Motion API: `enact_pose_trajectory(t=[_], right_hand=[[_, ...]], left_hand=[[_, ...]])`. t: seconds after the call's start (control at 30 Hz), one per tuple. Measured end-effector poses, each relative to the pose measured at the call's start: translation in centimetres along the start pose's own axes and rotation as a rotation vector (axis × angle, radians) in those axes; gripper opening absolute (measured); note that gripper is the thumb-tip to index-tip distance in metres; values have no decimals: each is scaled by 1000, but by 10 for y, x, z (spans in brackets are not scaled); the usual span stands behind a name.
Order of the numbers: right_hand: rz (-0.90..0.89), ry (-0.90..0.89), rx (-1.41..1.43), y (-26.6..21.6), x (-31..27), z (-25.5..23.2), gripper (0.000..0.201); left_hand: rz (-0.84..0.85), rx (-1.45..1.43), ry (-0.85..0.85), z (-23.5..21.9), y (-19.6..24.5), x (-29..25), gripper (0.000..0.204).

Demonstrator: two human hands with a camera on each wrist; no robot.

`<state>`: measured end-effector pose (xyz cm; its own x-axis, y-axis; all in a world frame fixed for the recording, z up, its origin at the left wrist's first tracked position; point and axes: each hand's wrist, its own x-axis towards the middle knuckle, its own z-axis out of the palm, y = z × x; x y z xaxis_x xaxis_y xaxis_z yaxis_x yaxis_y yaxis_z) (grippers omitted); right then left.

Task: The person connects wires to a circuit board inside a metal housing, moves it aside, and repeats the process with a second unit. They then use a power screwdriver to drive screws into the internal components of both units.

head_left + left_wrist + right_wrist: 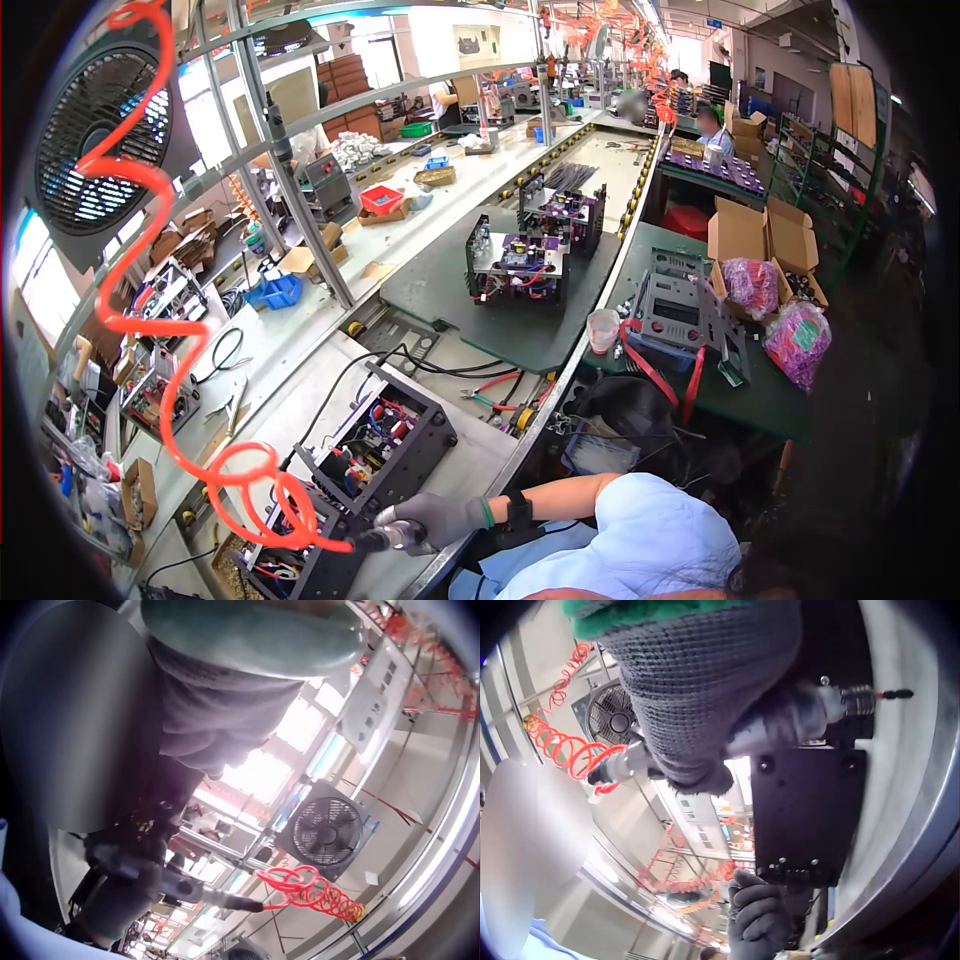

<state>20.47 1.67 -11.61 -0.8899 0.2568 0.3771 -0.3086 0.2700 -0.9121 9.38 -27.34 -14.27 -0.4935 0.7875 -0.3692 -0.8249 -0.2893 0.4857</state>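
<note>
My right hand, in a grey glove with a green cuff, grips a pneumatic screwdriver fed by a red coiled hose. In the right wrist view the right hand wraps the screwdriver, whose bit points along a black metal chassis. My gloved left hand curls on that chassis's edge. In the head view the tool sits beside the near black chassis, with a second open chassis full of wiring just behind it. The left wrist view shows my left hand only as a dark blur.
The steel conveyor bench runs away from me. It carries red-handled pliers and, on a green mat, more assembled units. A plastic cup, cardboard boxes and pink bags stand to the right. A fan hangs upper left.
</note>
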Motion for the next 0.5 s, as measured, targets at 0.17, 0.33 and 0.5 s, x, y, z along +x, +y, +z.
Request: enact_pose_trajectory(t=[0.17,0.33,0.5], right_hand=[[-31,-62,225,50,12,18,35],[-148,108,350,-61,44,7,19],[61,88,1048,-94,50,8,49]], left_hand=[[-196,-69,-164,15,-51,60,30],[-152,-36,-22,70,-50,57,34],[5,22,10,111,-31,55,40]])
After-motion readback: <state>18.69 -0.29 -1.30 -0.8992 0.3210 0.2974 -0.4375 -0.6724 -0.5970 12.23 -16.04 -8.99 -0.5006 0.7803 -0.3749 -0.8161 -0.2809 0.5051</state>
